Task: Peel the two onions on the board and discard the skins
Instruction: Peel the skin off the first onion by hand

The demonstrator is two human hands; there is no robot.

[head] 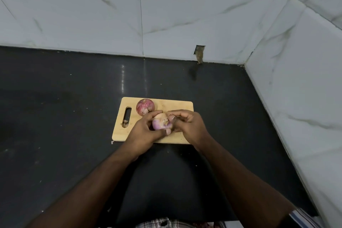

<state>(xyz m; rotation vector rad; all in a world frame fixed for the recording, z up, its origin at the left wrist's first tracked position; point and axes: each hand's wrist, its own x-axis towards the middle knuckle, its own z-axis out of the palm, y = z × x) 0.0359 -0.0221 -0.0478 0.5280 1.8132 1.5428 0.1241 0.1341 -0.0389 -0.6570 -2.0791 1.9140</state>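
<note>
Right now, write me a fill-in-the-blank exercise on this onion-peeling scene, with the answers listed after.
1. The left hand grips a pale purple, partly peeled ____.
2. The right hand picks at that onion above the rectangular ____ cutting board.
3. The unpeeled reddish onion rests on the board near its ____ slot.
Missing words: onion; wooden; handle

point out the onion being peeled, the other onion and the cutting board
onion being peeled (160,124), head view, on its pale purple peeled side between the hands
other onion (145,107), head view, on its red skin, middle
cutting board (175,104), head view, on bare wood near the far edge
</note>
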